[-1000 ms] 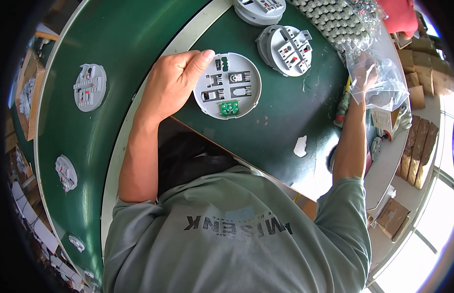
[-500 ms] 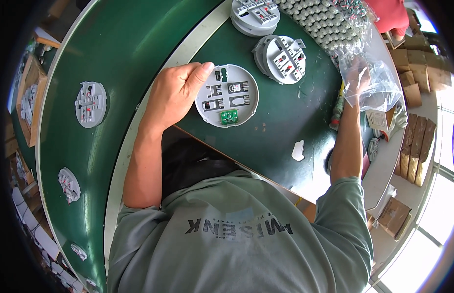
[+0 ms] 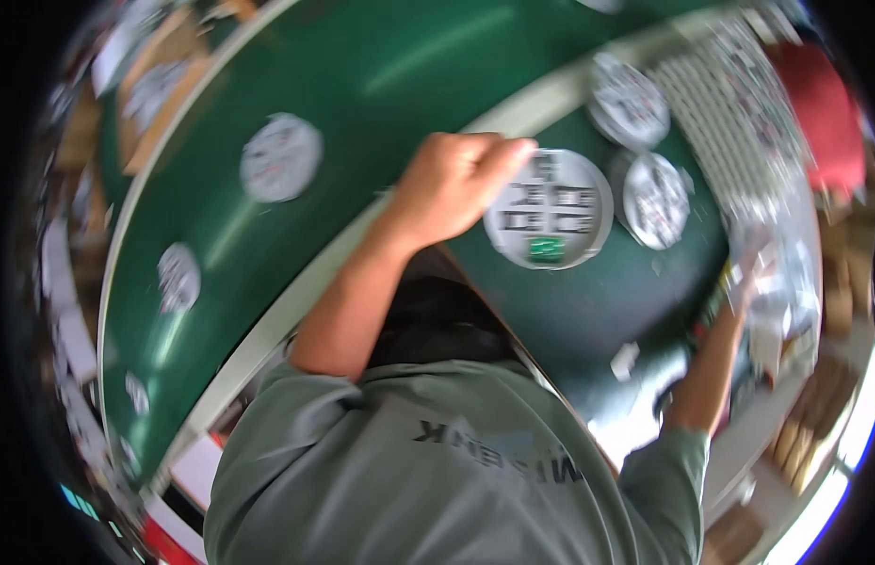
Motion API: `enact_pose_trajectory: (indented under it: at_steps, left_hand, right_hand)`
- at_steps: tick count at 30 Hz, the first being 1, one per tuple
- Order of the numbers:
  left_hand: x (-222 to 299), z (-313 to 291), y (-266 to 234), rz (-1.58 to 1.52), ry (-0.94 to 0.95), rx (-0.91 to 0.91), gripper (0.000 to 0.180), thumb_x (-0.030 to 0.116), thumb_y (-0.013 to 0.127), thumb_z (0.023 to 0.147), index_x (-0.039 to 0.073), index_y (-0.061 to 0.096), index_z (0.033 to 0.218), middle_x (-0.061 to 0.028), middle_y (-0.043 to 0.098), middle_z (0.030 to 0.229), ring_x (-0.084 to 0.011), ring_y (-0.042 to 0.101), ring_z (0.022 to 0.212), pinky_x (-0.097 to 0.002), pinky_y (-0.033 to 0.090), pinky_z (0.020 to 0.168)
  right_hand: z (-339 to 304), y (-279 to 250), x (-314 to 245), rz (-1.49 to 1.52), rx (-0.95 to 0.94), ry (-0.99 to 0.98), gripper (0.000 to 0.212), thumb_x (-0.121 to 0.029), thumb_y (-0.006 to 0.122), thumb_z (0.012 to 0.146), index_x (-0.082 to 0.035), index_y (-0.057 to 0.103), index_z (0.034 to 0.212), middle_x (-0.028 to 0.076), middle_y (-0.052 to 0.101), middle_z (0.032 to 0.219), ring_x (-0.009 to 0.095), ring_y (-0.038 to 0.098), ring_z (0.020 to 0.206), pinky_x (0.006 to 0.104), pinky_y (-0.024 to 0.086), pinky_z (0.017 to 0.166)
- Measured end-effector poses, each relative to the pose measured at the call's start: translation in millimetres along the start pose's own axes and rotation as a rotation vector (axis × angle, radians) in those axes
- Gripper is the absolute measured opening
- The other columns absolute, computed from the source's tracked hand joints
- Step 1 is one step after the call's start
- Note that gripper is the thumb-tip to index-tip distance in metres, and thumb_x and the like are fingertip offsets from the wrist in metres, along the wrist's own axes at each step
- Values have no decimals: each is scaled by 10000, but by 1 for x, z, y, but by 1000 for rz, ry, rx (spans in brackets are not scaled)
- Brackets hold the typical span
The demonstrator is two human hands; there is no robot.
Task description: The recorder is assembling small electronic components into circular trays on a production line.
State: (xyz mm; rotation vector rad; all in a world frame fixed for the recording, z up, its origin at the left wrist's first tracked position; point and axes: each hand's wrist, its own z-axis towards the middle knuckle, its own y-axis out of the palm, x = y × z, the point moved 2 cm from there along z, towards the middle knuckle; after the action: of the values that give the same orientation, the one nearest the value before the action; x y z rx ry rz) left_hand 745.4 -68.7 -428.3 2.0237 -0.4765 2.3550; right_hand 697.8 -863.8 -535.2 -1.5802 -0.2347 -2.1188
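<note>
My left hand [image 3: 456,188] is closed on the upper left rim of a round, light grey plastic housing [image 3: 503,243], its thumb along the edge. Dark-edged slots fill the housing's inside, and a small green circuit board [image 3: 546,250] sits at its near side. At the far right, my right hand [image 3: 760,264] is at a clear plastic bag [image 3: 795,297]; film and motion blur hide its fingers. Beyond the held housing stand two piles of similar round parts, one farther back [image 3: 631,104] and one nearer [image 3: 656,202].
A green belt [image 3: 362,122] curves along the left, carrying several round assemblies, one of them [image 3: 282,158] largest in view. Bagged rows of small clear pieces [image 3: 720,113] lie at the back right. A white scrap [image 3: 625,362] rests on the green tabletop. Another person's red sleeve [image 3: 814,113] shows beyond.
The whole view has swung, shifting the scene rightward and blurring it. My left hand still grips the housing's rim, and my right hand remains by the clear bag.
</note>
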Motion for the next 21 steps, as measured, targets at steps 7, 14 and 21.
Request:
enact_pose_trajectory:
  at_steps: [7,14,21]
  left_hand:
    - [58,9,-95,1090,201,561,215,279,797,955,64,791,952,-96,725,752,-257,668,703,-400,509,646]
    - [-12,10,-69,1038,277,213,356,220,818,877,97,761,1206,-124,742,994,-337,712,960,-519,564,872]
    - [-1,2,-136,984,190,304,380,198,803,917,61,732,1263,-149,736,1137,-376,713,1033,-498,581,890]
  right_hand:
    - [87,-56,-95,1248,-473,892,434,-427,571,1110,-90,770,1298,125,771,1295,252,716,1191,386,543,1031]
    - [28,11,-55,1280,-197,780,379,-348,615,1104,-75,753,1329,86,790,1217,259,729,1145,415,541,1061]
    - [24,-3,-23,1500,-159,1044,502,-345,616,1099,33,665,1425,181,740,1324,330,695,1235,481,539,1095]
